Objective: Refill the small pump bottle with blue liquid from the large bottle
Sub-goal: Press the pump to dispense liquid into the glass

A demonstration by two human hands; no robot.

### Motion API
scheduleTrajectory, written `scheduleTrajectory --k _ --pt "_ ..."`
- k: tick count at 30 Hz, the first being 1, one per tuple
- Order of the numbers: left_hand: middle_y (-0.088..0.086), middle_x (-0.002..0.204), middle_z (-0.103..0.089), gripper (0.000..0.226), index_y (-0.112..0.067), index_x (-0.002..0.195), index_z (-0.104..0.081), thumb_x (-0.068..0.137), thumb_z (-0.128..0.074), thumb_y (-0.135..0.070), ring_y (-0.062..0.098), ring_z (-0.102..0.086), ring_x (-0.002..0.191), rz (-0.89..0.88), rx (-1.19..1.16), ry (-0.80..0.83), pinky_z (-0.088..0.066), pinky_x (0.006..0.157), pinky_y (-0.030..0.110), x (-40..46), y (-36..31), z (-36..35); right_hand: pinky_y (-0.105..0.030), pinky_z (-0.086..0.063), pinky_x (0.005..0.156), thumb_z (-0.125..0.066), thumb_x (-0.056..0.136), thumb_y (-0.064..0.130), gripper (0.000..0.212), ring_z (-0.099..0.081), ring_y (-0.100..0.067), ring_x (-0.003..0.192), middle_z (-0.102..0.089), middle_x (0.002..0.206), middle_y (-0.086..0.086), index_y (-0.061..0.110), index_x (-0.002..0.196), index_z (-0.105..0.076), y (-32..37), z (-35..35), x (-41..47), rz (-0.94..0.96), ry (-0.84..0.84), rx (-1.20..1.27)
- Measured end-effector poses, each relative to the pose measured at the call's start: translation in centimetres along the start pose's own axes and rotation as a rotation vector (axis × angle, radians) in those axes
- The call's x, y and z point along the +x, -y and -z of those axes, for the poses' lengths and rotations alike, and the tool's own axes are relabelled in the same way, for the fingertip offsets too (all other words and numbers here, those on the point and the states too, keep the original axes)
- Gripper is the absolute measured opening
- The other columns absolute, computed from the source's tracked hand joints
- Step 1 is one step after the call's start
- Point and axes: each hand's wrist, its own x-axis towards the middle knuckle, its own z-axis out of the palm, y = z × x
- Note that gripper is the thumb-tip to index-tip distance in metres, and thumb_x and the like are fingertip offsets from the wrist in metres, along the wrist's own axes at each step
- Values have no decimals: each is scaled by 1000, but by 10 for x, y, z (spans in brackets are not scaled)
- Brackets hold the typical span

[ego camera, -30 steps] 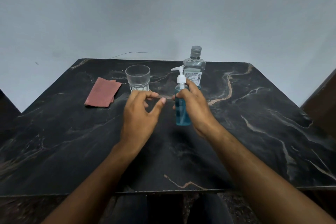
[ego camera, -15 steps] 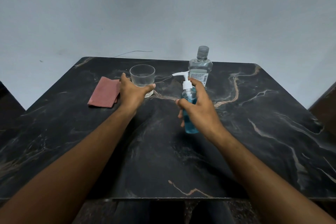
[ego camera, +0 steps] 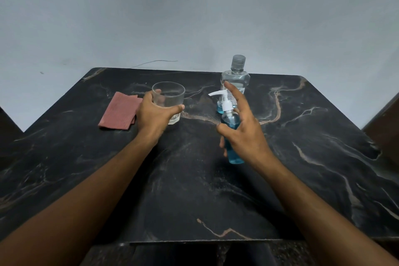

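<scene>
A folded reddish-brown cloth (ego camera: pixel 121 111) is lying flat at centre left of the frame on the black marble table (ego camera: pixel 323 157). Just right of it, the left hand (ego camera: pixel 154 115) is gripping a clear drinking glass (ego camera: pixel 168 98), fingers and thumb wrapping round its sides while its base is sitting on the table. Right of centre, the right hand (ego camera: pixel 244 129) is holding the small pump bottle (ego camera: pixel 232 136), thumb and lower fingers curling round its blue-filled body, the forefinger stretching up past the white pump head, whose nozzle is pointing left. Directly above that hand in the frame, the large bottle (ego camera: pixel 236 80) is standing upright and capped, a thin band of blue liquid showing at its bottom
</scene>
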Motion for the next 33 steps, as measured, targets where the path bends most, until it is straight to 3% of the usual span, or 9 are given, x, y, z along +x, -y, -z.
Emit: scheduleTrajectory --k 3,6,10,15,18,21,24,29,33 --pt "-16 107 -69 78 -36 125 -59 56 -92 -52 3 -66 99 -88 17 98 -53 80 23 -28 -10 17 -45 -60 46 -60 84 -5 88 -68 -29 49 -71 82 -9 54 143 -33 -3 9 -4 25 -15 -61" --pt "-18 106 -71 81 -40 124 -61 49 -86 -59 0 -68 98 -150 43 175 -55 82 24 -55 -23 29 -36 -57 41 -62 80 -7 89 -65 -24 44 -69 88 -6 52 141 -34 -4 16 -10 84 -34 -117" --pt "-11 115 -72 81 -34 129 -63 53 -90 -43 7 -68 106 -232 30 229 -58 92 31 -78 -30 28 -32 -58 44 -64 76 -6 97 -64 -23 45 -67 85 -11 57 143 -30 -3 17 -17 139 -34 -158" --pt "-8 123 -69 83 -31 134 -61 59 -96 -22 6 -64 117 -296 -5 303 -54 96 22 -86 -24 21 -34 -58 46 -66 74 -2 94 -63 -22 49 -69 90 -9 53 142 -33 -4 18 -19 157 17 -196" --pt "-11 127 -66 85 -32 134 -61 55 -91 -34 6 -63 120 -323 -21 336 -54 96 23 -88 -22 20 -28 -54 44 -66 72 -1 90 -60 -16 47 -68 92 -6 53 137 -37 -6 21 -19 172 24 -219" --pt "-13 124 -67 85 -34 133 -62 52 -87 -43 2 -63 118 -318 -52 347 -53 92 17 -90 -21 19 -32 -53 42 -65 70 2 82 -58 -18 46 -65 85 -6 51 130 -38 -9 21 -18 183 26 -228" --pt "-13 124 -67 84 -36 131 -62 52 -88 -42 2 -63 118 -307 -48 361 -53 94 19 -92 -19 17 -32 -52 41 -66 71 3 78 -58 -18 47 -63 81 -5 52 126 -38 -12 21 -17 191 28 -237" --pt "-13 124 -66 85 -37 132 -61 52 -90 -38 1 -63 117 -306 -33 375 -53 95 19 -91 -17 16 -25 -54 43 -67 70 11 87 -62 -15 48 -67 89 -1 51 140 -34 -15 20 -15 179 65 -224" --pt "-13 124 -66 83 -39 130 -62 52 -89 -41 2 -63 117 -307 -30 367 -53 94 19 -91 -16 16 -29 -51 39 -65 70 15 76 -61 -17 47 -64 80 -4 51 130 -36 -19 18 -15 183 57 -248"
